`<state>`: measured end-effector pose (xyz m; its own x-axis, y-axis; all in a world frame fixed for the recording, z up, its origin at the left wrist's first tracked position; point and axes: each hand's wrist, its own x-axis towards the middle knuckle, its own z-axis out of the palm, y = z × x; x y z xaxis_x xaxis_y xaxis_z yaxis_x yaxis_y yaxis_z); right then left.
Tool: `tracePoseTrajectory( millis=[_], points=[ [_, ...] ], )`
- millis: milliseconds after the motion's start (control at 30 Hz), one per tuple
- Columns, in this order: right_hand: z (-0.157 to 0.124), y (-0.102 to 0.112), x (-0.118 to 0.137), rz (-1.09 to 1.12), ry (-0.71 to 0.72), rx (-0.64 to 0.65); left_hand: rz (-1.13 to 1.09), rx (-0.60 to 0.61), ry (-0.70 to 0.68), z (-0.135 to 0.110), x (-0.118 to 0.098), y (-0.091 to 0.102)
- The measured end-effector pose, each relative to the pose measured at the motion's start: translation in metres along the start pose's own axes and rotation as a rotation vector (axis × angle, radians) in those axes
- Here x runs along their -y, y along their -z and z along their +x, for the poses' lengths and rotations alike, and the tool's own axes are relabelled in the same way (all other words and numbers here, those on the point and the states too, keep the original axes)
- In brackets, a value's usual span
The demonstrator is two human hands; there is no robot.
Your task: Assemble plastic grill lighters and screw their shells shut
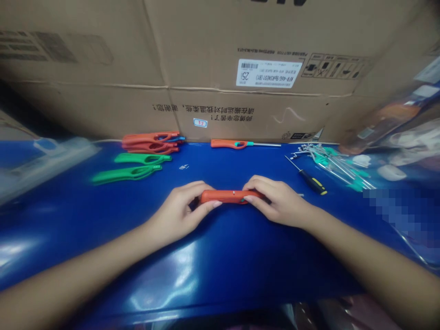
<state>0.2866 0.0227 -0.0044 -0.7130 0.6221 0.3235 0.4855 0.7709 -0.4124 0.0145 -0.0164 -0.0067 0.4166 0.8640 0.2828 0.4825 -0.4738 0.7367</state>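
Note:
An orange lighter body (pixel 227 196) lies across the middle of the blue table (pixel 220 256), held at both ends. My left hand (pixel 182 208) pinches its left end between thumb and fingers. My right hand (pixel 275 199) grips its right end, fingers curled over the top. A small teal part shows under the right fingers. Both forearms reach in from the lower corners.
At the back left lie a stack of orange shells (pixel 151 142) and two green shells (pixel 142 159) (pixel 127 174). A finished orange lighter (pixel 240 144) lies by the cardboard box (pixel 220 68). A screwdriver (pixel 309 178) and a pile of metal rods with teal parts (pixel 337 162) lie at the right.

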Motion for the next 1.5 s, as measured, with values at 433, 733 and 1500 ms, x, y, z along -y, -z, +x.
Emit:
tracePoseTrajectory(
  millis=[433,733,1500],
  points=[
    [0.006,-0.004,-0.011,-0.165,-0.006,0.095,0.283,0.155,-0.115,0.001,0.014,0.000],
    [-0.008,0.034,-0.041,-0.748,-0.551,-0.033,0.351,0.141,-0.117,0.000,0.011,0.003],
    [0.039,-0.004,0.000,0.013,-0.182,-0.061,0.329,0.163,-0.079,-0.005,0.011,-0.001]
  ],
)
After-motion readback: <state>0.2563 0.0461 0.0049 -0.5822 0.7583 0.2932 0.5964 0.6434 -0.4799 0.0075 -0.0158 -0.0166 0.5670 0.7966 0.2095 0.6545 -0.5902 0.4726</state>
